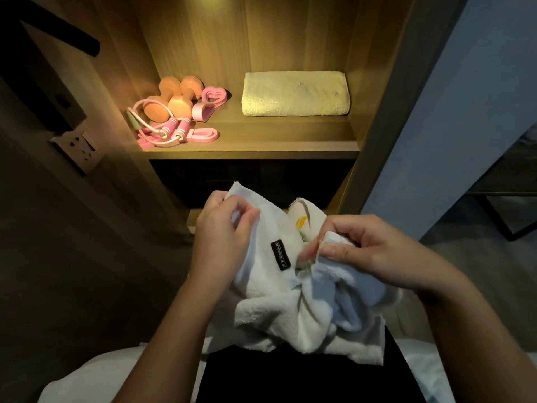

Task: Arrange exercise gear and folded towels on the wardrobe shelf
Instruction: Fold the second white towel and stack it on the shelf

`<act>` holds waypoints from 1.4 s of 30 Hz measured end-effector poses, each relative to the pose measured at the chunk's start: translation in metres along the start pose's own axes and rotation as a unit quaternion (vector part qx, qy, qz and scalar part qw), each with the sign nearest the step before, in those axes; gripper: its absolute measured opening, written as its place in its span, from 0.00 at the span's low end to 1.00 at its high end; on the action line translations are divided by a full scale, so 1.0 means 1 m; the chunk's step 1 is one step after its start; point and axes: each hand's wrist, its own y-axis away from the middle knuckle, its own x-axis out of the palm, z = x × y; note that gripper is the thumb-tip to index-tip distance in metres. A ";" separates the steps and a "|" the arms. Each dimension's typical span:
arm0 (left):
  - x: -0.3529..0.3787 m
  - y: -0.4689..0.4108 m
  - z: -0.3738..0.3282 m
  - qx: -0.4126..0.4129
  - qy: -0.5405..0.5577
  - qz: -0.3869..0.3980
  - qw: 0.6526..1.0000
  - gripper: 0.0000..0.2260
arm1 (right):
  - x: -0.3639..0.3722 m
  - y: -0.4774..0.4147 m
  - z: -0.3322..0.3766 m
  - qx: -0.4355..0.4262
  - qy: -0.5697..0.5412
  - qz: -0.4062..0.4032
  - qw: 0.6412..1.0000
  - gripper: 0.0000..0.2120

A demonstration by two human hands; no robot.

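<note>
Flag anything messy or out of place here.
The white towel is a crumpled bundle, unfolded, pinched by the left hand and right hand. On the shelf, the jump rope lies tangled over the pink bands in front of the dumbbells. The folded towel lies neat.

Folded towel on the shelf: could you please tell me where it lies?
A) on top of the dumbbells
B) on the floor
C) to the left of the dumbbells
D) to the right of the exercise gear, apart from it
D: the folded towel lies flat on the shelf, right of the dumbbells, with a gap between.
</note>
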 end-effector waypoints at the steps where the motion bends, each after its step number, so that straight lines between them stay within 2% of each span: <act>1: 0.001 0.002 -0.005 0.013 0.004 0.007 1.000 0.05 | 0.005 -0.005 -0.002 0.012 0.025 -0.024 0.999 0.03; 4: 0.006 0.007 -0.014 0.042 -0.013 0.018 0.999 0.05 | 0.027 -0.020 -0.009 0.038 0.082 -0.081 0.993 0.03; 8: 0.009 0.009 -0.010 0.016 -0.028 0.044 0.998 0.05 | 0.046 -0.029 -0.017 0.052 0.075 -0.123 0.988 0.06; 12: 0.008 0.009 -0.003 0.013 0.023 0.096 0.995 0.03 | 0.053 -0.033 -0.022 0.060 0.101 -0.164 0.979 0.08; 16: 0.008 0.007 0.004 0.020 0.004 0.100 0.995 0.03 | 0.056 -0.031 -0.024 0.039 0.055 -0.153 0.986 0.04; 21: 0.014 0.013 0.004 0.011 -0.008 0.060 0.998 0.04 | 0.058 -0.032 -0.028 0.035 0.025 -0.145 0.988 0.05; 26: 0.008 0.013 0.006 0.041 0.077 0.093 0.992 0.04 | 0.062 -0.034 -0.034 0.061 0.024 -0.172 0.983 0.05; 29: 0.000 0.012 0.008 -0.018 0.184 0.086 0.979 0.09 | 0.063 -0.035 -0.038 0.053 0.037 -0.189 0.980 0.07; 32: -0.006 0.007 0.009 -0.179 0.283 0.119 0.935 0.14 | 0.066 -0.034 -0.039 0.037 0.061 -0.189 0.979 0.09; 35: -0.010 0.000 0.010 -0.329 0.419 0.139 0.835 0.13 | 0.065 -0.031 -0.037 0.012 0.078 -0.184 0.980 0.08; 36: -0.013 -0.001 0.010 -0.357 0.462 0.127 0.802 0.13 | 0.064 -0.030 -0.037 0.007 0.077 -0.180 0.981 0.08; 37: -0.014 -0.001 0.009 -0.373 0.484 0.113 0.784 0.12 | 0.063 -0.028 -0.036 0.004 0.077 -0.176 0.981 0.07; 38: -0.015 -0.001 0.009 -0.375 0.481 0.098 0.787 0.10 | 0.062 -0.027 -0.035 -0.001 0.079 -0.170 0.982 0.07; 39: -0.016 0.001 0.009 -0.359 0.447 0.082 0.815 0.08 | 0.060 -0.025 -0.034 -0.006 0.082 -0.162 0.983 0.06; 40: -0.017 0.003 0.009 -0.315 0.387 0.062 0.864 0.06 | 0.059 -0.024 -0.032 -0.012 0.084 -0.153 0.985 0.06; 42: -0.022 0.005 0.009 -0.160 0.215 0.008 0.963 0.02 | 0.054 -0.021 -0.028 -0.028 0.096 -0.130 0.987 0.05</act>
